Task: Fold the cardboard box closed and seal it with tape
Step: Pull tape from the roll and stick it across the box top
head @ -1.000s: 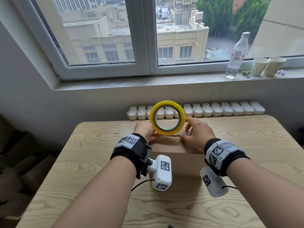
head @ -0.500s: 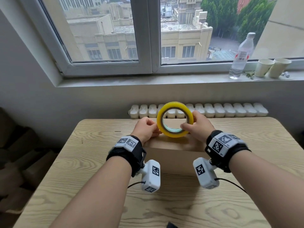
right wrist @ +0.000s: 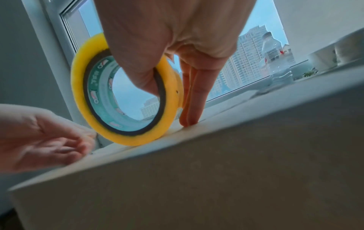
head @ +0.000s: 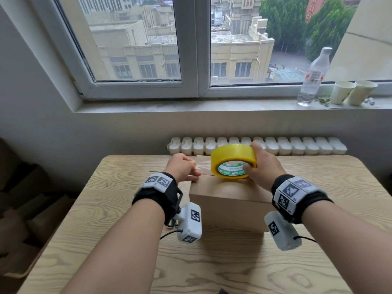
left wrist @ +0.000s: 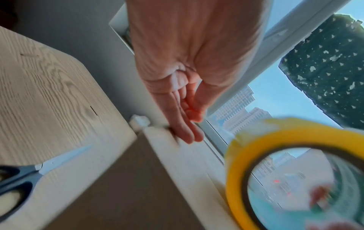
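Step in hand: we judge that we are drawing the first stretch of tape off the roll [head: 233, 161] to lay it along the seam on top of the box [head: 229, 194].
Where things are: the box sits on the table [head: 127, 209] with its flaps down; the roll stands on edge on the box top, near the seam.
Doing it well: we should keep the clear strip [head: 202, 165] taut and flat, line it up over the seam, and press the free end down at the left edge before rolling on, so it does not wrinkle or stick to itself.
Left hand [head: 184, 170]: fingers pinched together on the free end of the strip, at the box's left edge.
Right hand [head: 259, 168]: clamped on the roll, thumb through the core, fingers behind its far side with tips touching the box top.
Nearby: scissors [left wrist: 21, 185] lie on the table to the left of the box, for the cut later.
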{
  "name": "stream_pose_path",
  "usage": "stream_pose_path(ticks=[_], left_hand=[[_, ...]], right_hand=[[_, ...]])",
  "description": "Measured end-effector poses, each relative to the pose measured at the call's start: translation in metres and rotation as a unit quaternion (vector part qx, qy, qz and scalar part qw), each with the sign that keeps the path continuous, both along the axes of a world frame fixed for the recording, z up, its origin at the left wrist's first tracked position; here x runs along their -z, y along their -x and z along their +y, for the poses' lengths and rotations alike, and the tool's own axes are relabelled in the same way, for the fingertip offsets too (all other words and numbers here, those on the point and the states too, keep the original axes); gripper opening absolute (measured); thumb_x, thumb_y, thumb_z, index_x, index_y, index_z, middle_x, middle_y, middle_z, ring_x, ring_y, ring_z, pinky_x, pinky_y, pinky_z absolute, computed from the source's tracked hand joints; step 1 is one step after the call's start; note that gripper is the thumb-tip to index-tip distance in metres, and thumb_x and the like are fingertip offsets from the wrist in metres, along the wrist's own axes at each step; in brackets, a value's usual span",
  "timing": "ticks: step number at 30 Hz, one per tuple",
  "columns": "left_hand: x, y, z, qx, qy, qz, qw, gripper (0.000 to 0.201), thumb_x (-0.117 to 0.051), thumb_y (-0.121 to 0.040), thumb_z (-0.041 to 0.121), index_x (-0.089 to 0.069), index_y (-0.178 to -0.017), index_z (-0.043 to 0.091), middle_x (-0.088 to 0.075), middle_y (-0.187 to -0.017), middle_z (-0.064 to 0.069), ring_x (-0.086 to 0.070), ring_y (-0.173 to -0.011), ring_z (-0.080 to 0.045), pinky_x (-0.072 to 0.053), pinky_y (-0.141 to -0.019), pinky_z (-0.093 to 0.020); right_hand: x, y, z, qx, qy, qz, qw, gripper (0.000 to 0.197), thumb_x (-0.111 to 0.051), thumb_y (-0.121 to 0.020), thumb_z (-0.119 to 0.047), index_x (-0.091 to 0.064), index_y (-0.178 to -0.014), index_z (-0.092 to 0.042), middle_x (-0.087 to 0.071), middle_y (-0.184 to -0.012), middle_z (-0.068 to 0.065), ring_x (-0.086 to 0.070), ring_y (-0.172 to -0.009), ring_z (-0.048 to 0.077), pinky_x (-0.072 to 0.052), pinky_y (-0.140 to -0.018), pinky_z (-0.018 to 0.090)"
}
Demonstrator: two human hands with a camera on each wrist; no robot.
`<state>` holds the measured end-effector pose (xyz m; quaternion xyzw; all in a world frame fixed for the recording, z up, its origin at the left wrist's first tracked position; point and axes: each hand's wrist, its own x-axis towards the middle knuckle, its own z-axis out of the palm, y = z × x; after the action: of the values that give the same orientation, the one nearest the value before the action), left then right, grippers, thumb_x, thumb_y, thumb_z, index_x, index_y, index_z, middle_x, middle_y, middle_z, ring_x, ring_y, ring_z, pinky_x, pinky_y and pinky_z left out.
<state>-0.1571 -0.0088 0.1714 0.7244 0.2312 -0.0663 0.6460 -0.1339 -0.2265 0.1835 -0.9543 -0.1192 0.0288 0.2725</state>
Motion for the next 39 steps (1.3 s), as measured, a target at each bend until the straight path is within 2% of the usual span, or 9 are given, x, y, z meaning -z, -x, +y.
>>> stream_pose_path(ticks=[3, 6, 10, 13, 18, 26, 33, 37, 39], left_hand=[[-0.009, 0.0, 0.018, 0.007, -0.021, -0.009, 1.0, 0.007, -0.045, -0.097, -0.004, -0.047, -0.095, 0.002, -0.055, -0.072, -0.013, -0.062, -0.064, -0.019, -0.058, -0.055, -0.027], [-0.009, 0.002, 0.021, 0.006, -0.052, 0.005, 0.999, 0.017, -0.044, -0.097, -0.005, -0.045, -0.083, 0.005, -0.053, -0.073, -0.013, -0.061, -0.064, -0.018, -0.057, -0.051, -0.025], [0.002, 0.005, 0.026, -0.004, -0.045, 0.032, 0.998, 0.018, -0.044, -0.097, -0.003, -0.045, -0.081, 0.006, -0.055, -0.079, -0.014, -0.063, -0.069, -0.019, -0.058, -0.056, -0.025], [0.005, 0.009, 0.027, -0.014, 0.001, 0.047, 0.999, 0.018, -0.041, -0.099, -0.003, -0.045, -0.084, 0.004, -0.055, -0.082, -0.016, -0.068, -0.085, -0.031, -0.058, -0.061, -0.026], [0.006, 0.013, 0.028, -0.018, 0.066, 0.059, 0.996, 0.016, -0.039, -0.1, -0.002, -0.045, -0.086, 0.003, -0.05, -0.085, -0.015, -0.065, -0.104, -0.039, -0.058, -0.068, -0.029], [0.019, 0.016, 0.03, 0.013, 0.074, 0.053, 0.996, 0.017, -0.041, -0.099, -0.003, -0.047, -0.085, 0.002, -0.055, -0.083, -0.015, -0.066, -0.098, -0.032, -0.058, -0.068, -0.027], [0.035, 0.009, 0.021, 0.035, 0.004, 0.052, 0.998, 0.02, -0.045, -0.099, 0.002, -0.049, -0.079, 0.004, -0.058, -0.079, -0.014, -0.062, -0.073, -0.019, -0.056, -0.072, -0.032], [0.042, 0.003, 0.017, 0.055, -0.017, 0.066, 0.996, 0.023, -0.048, -0.099, 0.008, -0.051, -0.076, 0.006, -0.061, -0.091, -0.017, -0.063, -0.088, -0.028, -0.057, -0.079, -0.04], [0.044, 0.0, 0.015, 0.064, -0.019, 0.08, 0.994, 0.021, -0.051, -0.098, 0.01, -0.051, -0.076, 0.008, -0.061, -0.091, -0.016, -0.063, -0.086, -0.027, -0.057, -0.08, -0.04]], right_hand=[[-0.002, -0.002, -0.001, -0.004, 0.012, -0.019, 1.0, 0.031, -0.061, -0.083, -0.023, -0.039, -0.105, -0.019, -0.054, -0.092, 0.004, -0.055, -0.086, 0.03, -0.046, -0.074, 0.038], [-0.005, 0.0, 0.008, -0.001, 0.011, -0.022, 1.0, 0.03, -0.063, -0.079, -0.025, -0.037, -0.095, -0.024, -0.052, -0.087, 0.001, -0.054, -0.081, 0.028, -0.049, -0.073, 0.041], [-0.003, 0.001, 0.018, -0.007, 0.021, -0.022, 1.0, 0.033, -0.065, -0.074, -0.025, -0.042, -0.098, -0.025, -0.049, -0.095, 0.0, -0.051, -0.083, 0.024, -0.045, -0.073, 0.035], [-0.004, -0.002, 0.023, -0.015, 0.029, -0.017, 0.999, 0.034, -0.066, -0.075, -0.025, -0.042, -0.099, -0.026, -0.046, -0.099, 0.0, -0.049, -0.085, 0.022, -0.039, -0.072, 0.031], [-0.011, -0.003, 0.031, -0.015, 0.016, -0.01, 1.0, 0.02, -0.06, -0.082, -0.02, -0.043, -0.094, -0.021, -0.053, -0.085, 0.002, -0.055, -0.081, 0.027, -0.042, -0.069, 0.032], [-0.015, -0.003, 0.031, -0.017, 0.005, 0.02, 1.0, 0.022, -0.055, -0.087, -0.017, -0.041, -0.102, -0.025, -0.059, -0.088, 0.008, -0.059, -0.081, 0.03, -0.048, -0.071, 0.036], [-0.013, -0.002, 0.032, -0.011, 0.014, 0.01, 1.0, 0.021, -0.056, -0.087, -0.018, -0.044, -0.104, -0.019, -0.059, -0.088, 0.008, -0.058, -0.08, 0.029, -0.048, -0.071, 0.036], [-0.012, -0.002, 0.031, -0.007, 0.017, 0.009, 1.0, 0.023, -0.055, -0.086, -0.018, -0.045, -0.106, -0.019, -0.06, -0.089, 0.008, -0.059, -0.081, 0.03, -0.05, -0.073, 0.039], [-0.011, -0.003, 0.03, -0.005, 0.019, 0.011, 1.0, 0.022, -0.055, -0.085, -0.019, -0.045, -0.105, -0.02, -0.06, -0.088, 0.008, -0.059, -0.081, 0.03, -0.05, -0.073, 0.04]])
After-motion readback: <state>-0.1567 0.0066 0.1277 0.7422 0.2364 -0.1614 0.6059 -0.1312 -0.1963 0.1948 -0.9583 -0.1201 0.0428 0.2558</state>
